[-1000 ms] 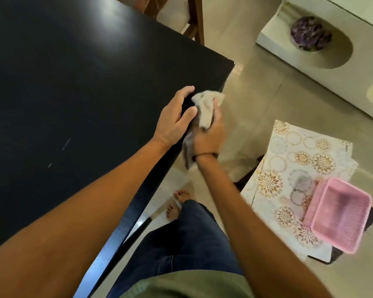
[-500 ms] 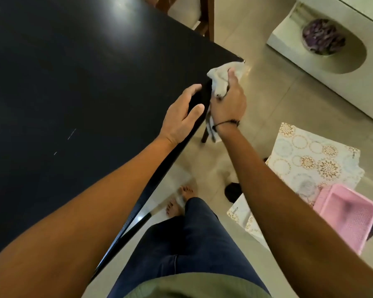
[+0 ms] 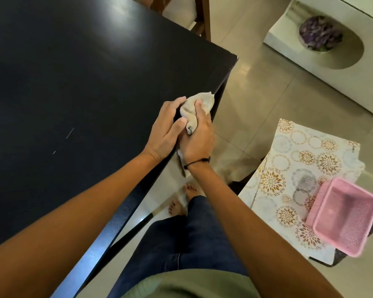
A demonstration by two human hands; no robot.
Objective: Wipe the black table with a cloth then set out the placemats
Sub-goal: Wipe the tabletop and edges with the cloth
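My right hand (image 3: 197,138) is curled round one crumpled beige cloth (image 3: 199,104), gripping it against the near edge of the one glossy black wooden table (image 3: 84,78), close to the corner. A tail of cloth hangs below my wrist. My left hand (image 3: 166,130) rests flat on the tabletop beside it, fingers straight, thumb touching the cloth, holding nothing.

Step in hand, I judge: wiping the table's edge. To do it well: keep the cloth wrapped over the lip so top and side both get rubbed, steady pressure, run it along the whole edge to the corner, left hand bracing. Two pale scratch-like marks show further in on the top; may need a pass, can't tell if they are dirt.

Counts: one cloth, one table. The floral patterned placemats (image 3: 297,168) lie stacked on a dark stool to my right, well apart from the table; at least two layers show at the edges, exact number can't tell. One pink plastic mesh basket (image 3: 345,216) sits on the stack. None set out yet.
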